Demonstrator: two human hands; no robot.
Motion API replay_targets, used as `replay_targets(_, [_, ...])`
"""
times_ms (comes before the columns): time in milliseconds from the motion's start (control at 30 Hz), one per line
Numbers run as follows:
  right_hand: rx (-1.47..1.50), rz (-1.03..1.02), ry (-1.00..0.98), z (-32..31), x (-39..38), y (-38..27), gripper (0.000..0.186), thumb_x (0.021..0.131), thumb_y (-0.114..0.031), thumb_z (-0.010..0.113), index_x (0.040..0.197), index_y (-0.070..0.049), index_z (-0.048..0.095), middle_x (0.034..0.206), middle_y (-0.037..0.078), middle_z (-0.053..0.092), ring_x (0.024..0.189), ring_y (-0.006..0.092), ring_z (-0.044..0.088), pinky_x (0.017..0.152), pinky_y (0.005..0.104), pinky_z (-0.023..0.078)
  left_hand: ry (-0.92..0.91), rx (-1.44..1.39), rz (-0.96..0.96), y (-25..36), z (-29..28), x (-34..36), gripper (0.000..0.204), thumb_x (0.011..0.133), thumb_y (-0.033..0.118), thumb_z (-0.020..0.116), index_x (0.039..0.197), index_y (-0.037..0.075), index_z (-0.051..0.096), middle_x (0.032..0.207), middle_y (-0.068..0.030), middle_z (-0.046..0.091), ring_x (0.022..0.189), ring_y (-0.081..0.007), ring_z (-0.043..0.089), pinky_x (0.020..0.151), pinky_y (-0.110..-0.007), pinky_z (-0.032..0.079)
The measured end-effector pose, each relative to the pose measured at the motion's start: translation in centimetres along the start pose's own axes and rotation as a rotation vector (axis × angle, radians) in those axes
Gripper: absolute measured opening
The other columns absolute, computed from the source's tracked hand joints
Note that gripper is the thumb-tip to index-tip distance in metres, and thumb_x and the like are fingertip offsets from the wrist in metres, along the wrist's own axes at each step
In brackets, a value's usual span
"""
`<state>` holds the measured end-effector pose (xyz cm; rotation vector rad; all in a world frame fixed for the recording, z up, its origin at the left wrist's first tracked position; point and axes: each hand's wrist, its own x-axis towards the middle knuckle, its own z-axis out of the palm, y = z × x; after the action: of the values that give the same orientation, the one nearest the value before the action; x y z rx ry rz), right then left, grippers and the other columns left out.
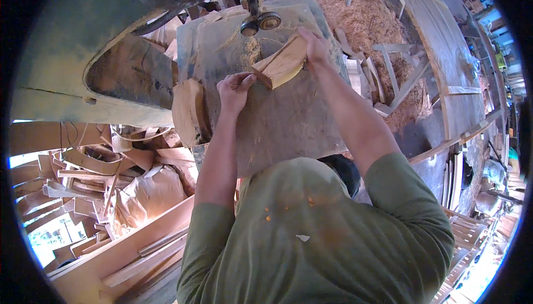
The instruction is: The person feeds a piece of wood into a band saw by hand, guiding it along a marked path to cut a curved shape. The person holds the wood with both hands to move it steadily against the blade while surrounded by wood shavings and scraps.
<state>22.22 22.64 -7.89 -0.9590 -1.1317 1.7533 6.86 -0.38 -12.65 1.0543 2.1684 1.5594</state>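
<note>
wood block slants lengthwise, nearside of guide wheels; right hand grips wheel-side end, left hand, fingers curled, by other end.

A woodworking shop; sawdust lies thick; wood pieces lie piled near a machine table.

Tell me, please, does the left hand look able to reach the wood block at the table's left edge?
Probably yes: the left hand is close to the wood block, and nothing visible stands between them.
</note>
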Motion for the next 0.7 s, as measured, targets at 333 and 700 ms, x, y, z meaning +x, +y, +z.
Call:
replay_targets(333, [0.026,-0.009,-0.023,-0.1,5.8,2.3,0.039,0.089,-0.028,0.08,0.111,0.004,0.076,0.103,0.008,0.075,0.09,0.0186,0.07,0.082,0.0317,0.055,0.051,0.058,-0.04,0.9,1.1,0.5,0.021,0.084,0.029,0.086,0.096,0.011,0.085,0.088,-0.0146,0.077,0.082,-0.0271,0.074,0.082,-0.038,0.056])
replay_targets(700, [0.177,-0.013,-0.127,2.2,4.5,0.9,0.032,0.087,-0.024,0.079,0.104,0.003,0.077,0.098,0.009,0.074,0.086,0.0196,0.071,0.079,0.0319,0.056,0.111,0.144,0.07,0.2,0.6,0.3,0.021,0.084,0.032,0.085,0.094,0.013,0.085,0.082,-0.0108,0.076,0.078,-0.0267,0.072,0.08,-0.038,0.053])
